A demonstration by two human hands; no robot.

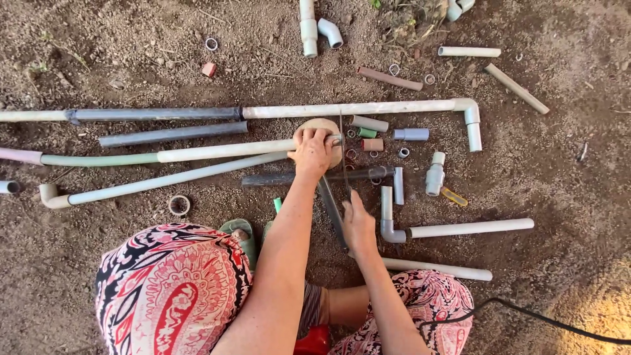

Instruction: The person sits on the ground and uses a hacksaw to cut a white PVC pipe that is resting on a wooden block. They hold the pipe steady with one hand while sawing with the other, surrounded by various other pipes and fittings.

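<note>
1. Plastic, pale and stiff, the pipe point(227, 151) lies on bare dirt point(565, 171), its end resting on a wooden block point(328, 126).
2. Pressing down at that end, the left hand point(312, 152) pins the light, likely slippery pipe.
3. Just beside the block, the right hand point(359, 225) is closed around a hacksaw point(343, 172).
4. Offcuts and an elbow fitting point(389, 231) lie near the block.

Head-worn view, straight down, close
</note>
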